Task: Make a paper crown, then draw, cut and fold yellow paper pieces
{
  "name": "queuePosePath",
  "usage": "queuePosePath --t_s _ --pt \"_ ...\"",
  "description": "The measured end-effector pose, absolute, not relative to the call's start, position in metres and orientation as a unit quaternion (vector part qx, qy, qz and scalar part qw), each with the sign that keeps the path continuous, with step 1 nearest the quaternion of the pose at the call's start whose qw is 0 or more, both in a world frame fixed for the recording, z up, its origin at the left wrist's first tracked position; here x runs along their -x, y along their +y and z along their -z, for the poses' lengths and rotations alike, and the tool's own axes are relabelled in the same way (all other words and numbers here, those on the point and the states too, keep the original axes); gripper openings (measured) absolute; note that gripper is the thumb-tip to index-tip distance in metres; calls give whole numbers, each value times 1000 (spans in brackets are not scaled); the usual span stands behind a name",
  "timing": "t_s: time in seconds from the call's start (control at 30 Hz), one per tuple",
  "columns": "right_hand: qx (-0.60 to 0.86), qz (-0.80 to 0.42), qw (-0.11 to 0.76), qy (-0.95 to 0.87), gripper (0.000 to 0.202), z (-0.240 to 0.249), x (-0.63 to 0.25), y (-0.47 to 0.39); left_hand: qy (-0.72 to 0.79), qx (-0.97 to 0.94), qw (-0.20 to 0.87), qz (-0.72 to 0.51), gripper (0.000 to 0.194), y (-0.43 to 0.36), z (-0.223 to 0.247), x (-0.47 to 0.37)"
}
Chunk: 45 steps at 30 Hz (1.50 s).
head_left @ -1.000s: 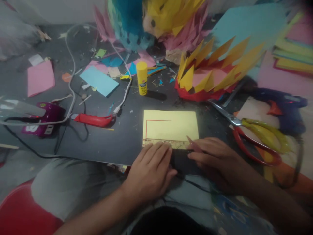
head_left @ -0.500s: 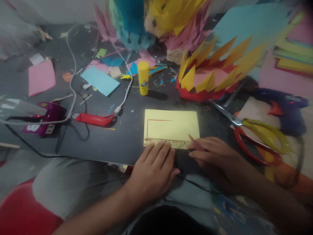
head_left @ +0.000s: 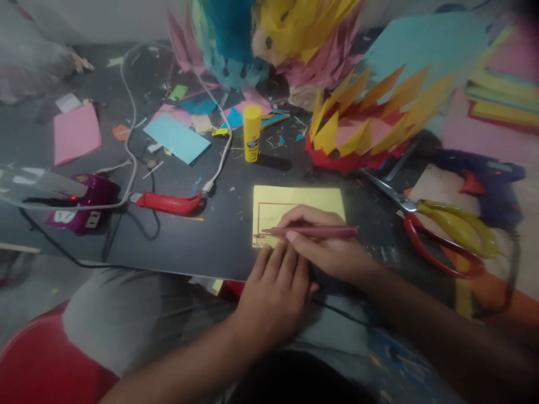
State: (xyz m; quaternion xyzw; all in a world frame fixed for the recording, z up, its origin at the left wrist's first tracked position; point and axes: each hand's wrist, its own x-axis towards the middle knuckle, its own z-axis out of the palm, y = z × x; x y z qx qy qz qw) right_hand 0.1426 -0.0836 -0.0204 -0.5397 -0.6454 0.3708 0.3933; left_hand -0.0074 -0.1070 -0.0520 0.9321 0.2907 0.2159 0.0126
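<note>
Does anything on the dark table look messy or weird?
Yes: small coloured paper scraps lie scattered near the upright yellow glue stick, looking untidy. The metal scissors look mismatched: one handle's red, the other yellow.

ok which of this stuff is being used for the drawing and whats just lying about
In use:
- yellow paper, with red lines
- reddish pen, in the right hand
- apparently a ruler, by the left hand

Lying about:
- glue stick
- scissors
- red cutter
- light blue paper
- spiky paper crown
</note>
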Motion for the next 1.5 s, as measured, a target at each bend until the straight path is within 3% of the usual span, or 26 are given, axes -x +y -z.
queuePosePath --t_s 0.6,1.0,1.5 --pt "526 -384 354 -672 13 22 -139 -83 286 -931 -4 -226 30 -107 54 8" --pt "613 -398 269 -627 11 4 -166 -85 288 -934 -11 -210 38 -107 53 9" --pt "630 -374 311 -605 10 15 -184 -88 285 -936 1 -207 36 -107 51 9"
